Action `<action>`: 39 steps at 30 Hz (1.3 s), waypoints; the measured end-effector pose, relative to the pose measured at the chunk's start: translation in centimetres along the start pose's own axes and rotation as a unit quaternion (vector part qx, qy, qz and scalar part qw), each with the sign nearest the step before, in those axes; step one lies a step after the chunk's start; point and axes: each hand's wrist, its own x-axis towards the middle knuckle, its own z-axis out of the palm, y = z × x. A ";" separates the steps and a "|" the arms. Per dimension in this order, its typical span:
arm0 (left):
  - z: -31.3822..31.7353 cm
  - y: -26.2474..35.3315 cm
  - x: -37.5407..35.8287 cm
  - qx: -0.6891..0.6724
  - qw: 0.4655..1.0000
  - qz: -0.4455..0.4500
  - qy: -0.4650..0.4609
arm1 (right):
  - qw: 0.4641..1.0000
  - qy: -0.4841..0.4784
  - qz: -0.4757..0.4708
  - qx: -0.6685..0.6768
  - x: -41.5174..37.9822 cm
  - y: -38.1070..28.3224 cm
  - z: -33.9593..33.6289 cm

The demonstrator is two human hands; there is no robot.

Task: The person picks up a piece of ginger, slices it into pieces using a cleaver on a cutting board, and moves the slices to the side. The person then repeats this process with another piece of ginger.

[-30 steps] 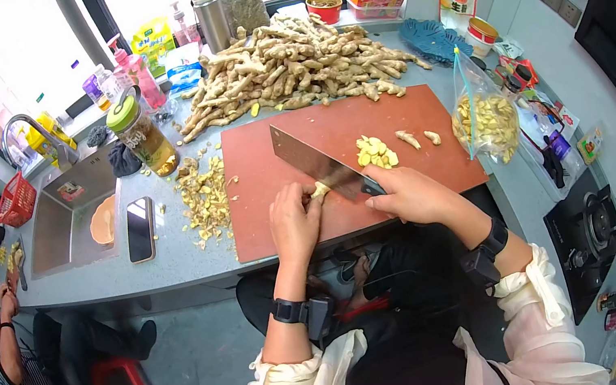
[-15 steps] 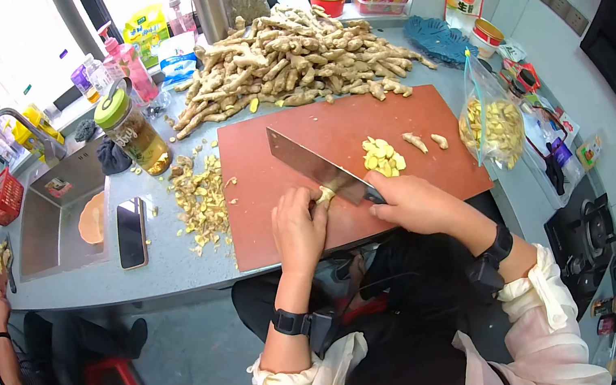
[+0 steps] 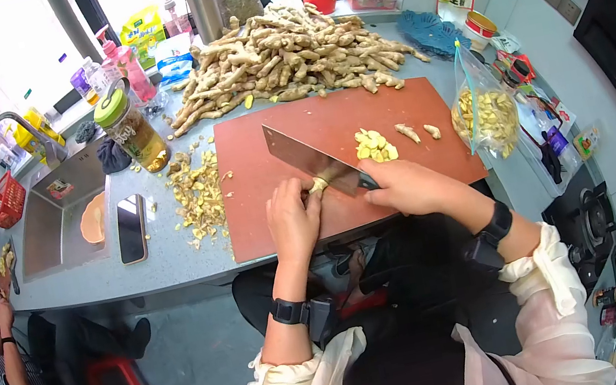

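My right hand [image 3: 399, 186] is wrapped round the dark handle of a broad cleaver [image 3: 305, 152], its blade slanting up and left over the reddish-brown cutting board [image 3: 249, 137]. My left hand [image 3: 293, 213] pinches a piece of ginger [image 3: 317, 185] against the board, with the blade right beside it. Cut ginger slices [image 3: 375, 145] lie in a small heap beyond the handle. Two small ginger pieces [image 3: 407, 133] rest to the right of the heap. Behind the board rises a large pile of whole ginger [image 3: 292, 55].
Ginger peelings [image 3: 197, 195] lie left of the board, near a phone [image 3: 132, 229] and a green-lidded jar [image 3: 135, 136]. A bag of sliced ginger [image 3: 486, 116] stands at the board's right edge. Left is a sink [image 3: 54, 249]; another person's hands [image 3: 2, 308] work beyond it.
The cleaver and both hands have shifted only slightly. The blade stays beside the ginger piece under my left fingers, and the whole view has moved a little.
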 end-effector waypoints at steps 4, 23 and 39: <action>-0.1 0.1 0.1 0.002 1.000 0.002 0.002 | 0.998 -0.039 0.056 -0.012 -1.8 -1.1 -0.6; 0.1 -0.2 0.0 -0.022 1.000 -0.012 0.003 | 0.980 0.041 0.070 0.180 0.3 -1.1 0.6; -0.1 0.0 -0.1 -0.022 1.000 -0.020 0.005 | 0.993 0.082 -0.050 0.074 -1.2 -0.5 1.1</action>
